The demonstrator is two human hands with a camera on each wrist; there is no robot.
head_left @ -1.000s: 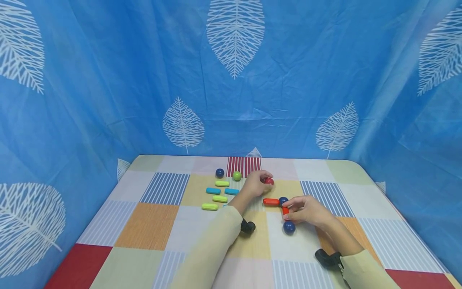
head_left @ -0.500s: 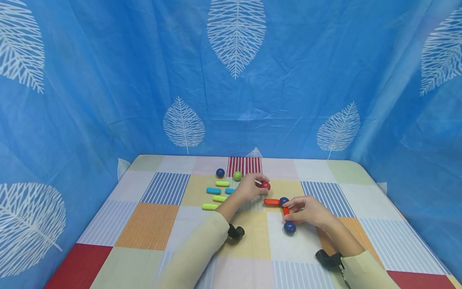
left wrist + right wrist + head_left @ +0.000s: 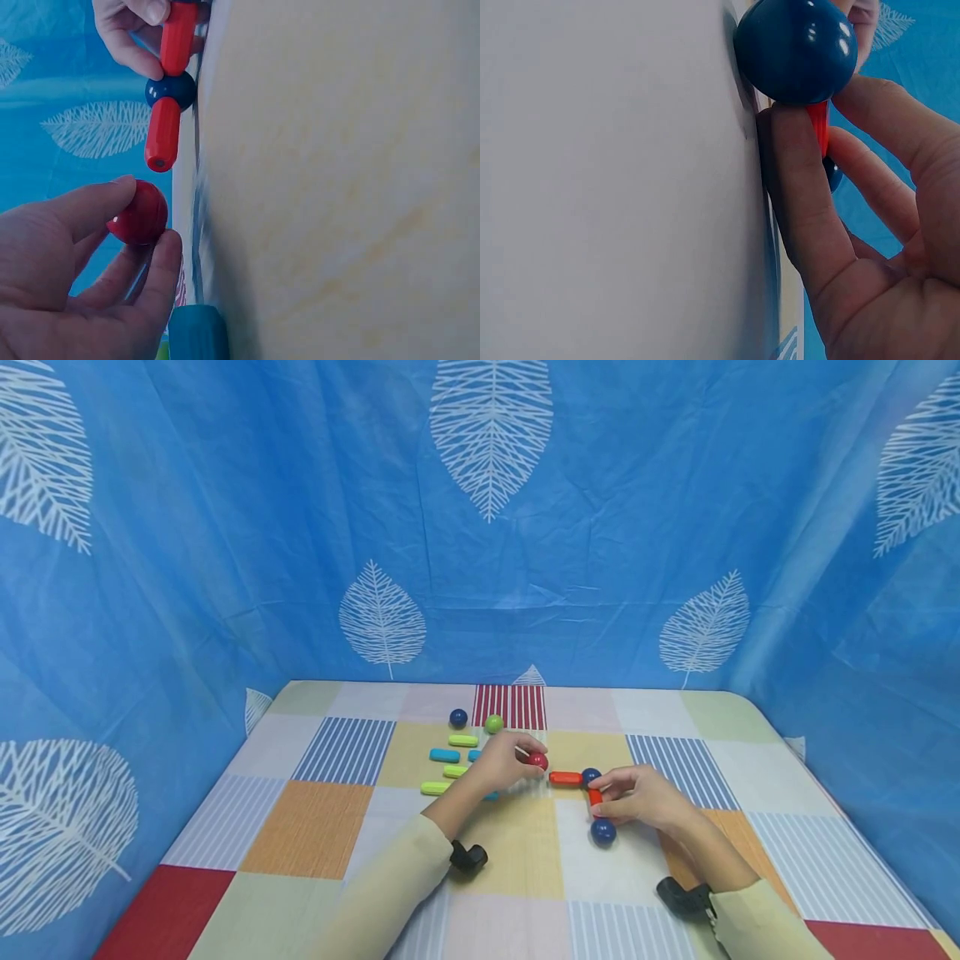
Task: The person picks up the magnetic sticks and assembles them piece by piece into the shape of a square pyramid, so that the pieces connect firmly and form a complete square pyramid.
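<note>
the red ball (image 3: 537, 762) is pinched in the left hand (image 3: 501, 762), fingers parted to its width, at a red rod's (image 3: 565, 779) ten o'clock. the right hand (image 3: 641, 797), fingers drawn close, pinches a second red rod (image 3: 595, 802), a blue ball (image 3: 603, 832) at its six o'clock. a patchwork cloth (image 3: 517, 860) lies beneath.
</note>
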